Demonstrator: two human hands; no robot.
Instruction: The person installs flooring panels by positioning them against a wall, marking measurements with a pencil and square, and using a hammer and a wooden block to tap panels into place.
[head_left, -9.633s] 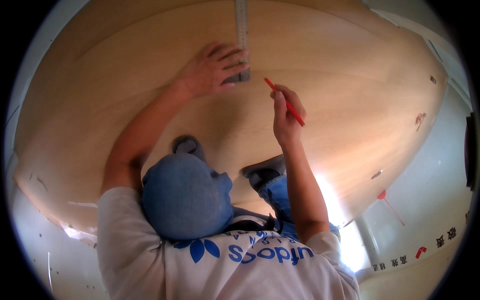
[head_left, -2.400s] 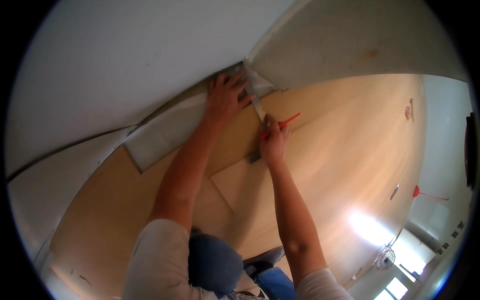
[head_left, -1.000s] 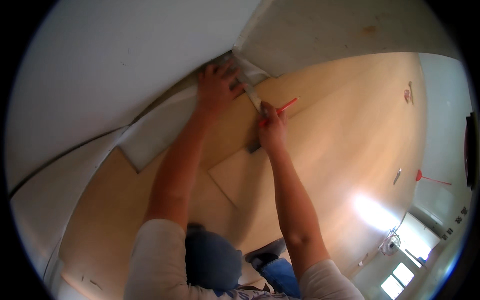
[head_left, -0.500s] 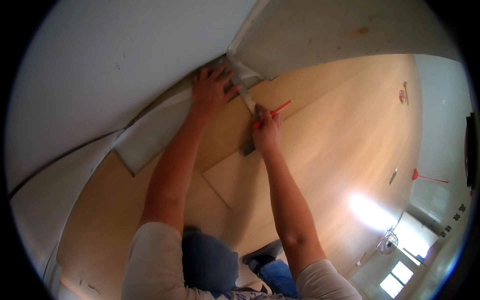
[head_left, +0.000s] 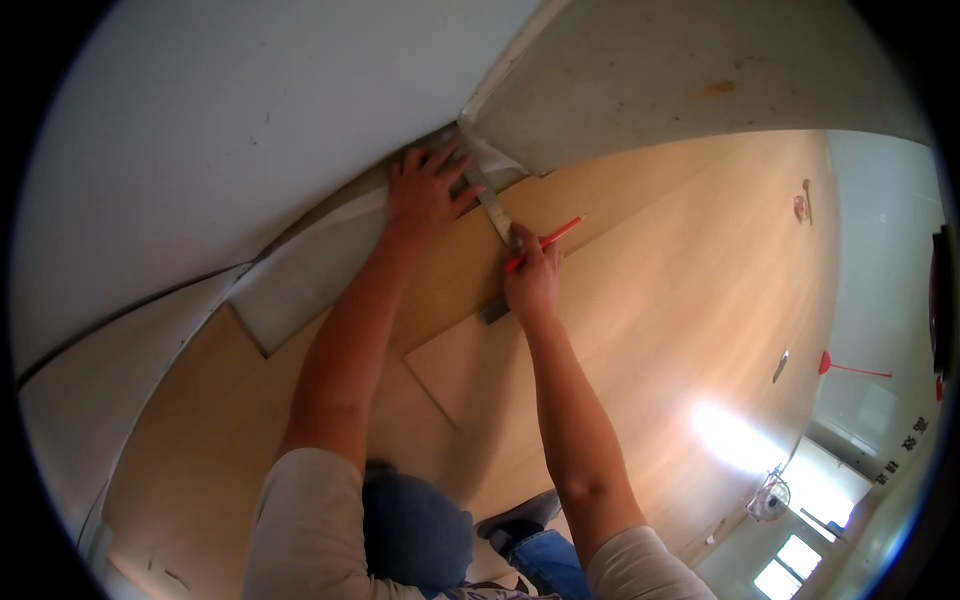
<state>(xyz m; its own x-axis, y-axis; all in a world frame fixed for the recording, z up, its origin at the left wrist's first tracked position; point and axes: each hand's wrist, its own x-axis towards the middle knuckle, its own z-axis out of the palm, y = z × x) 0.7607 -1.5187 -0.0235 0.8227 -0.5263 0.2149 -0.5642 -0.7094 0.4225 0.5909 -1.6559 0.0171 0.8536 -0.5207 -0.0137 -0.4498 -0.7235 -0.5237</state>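
Note:
A steel ruler blade [head_left: 494, 211] slants from the wall corner down to my right hand [head_left: 534, 282]. My right hand is closed round a red pencil [head_left: 548, 242], whose tip points up and to the right. Its fingers also meet the near end of the ruler. From under that hand a dark block [head_left: 493, 311] sticks out; whether it joins the ruler is hidden. My left hand [head_left: 424, 192] lies with fingers spread at the wall's foot, fingertips beside or on the ruler's far end. Below them is a wood-coloured floor board [head_left: 440, 275].
A white wall [head_left: 250, 120] and a stained grey panel [head_left: 700, 80] meet at the corner. Along the wall runs a bare grey strip [head_left: 290, 290] beside the boards. Small tools [head_left: 781, 365] lie at the right, near a red-headed stick [head_left: 826, 362]. A fan [head_left: 769, 497] stands farther off.
The whole view has shifted slightly, with the corner sitting a little lower. Both hands, the ruler and the pencil keep nearly the same places relative to each other.

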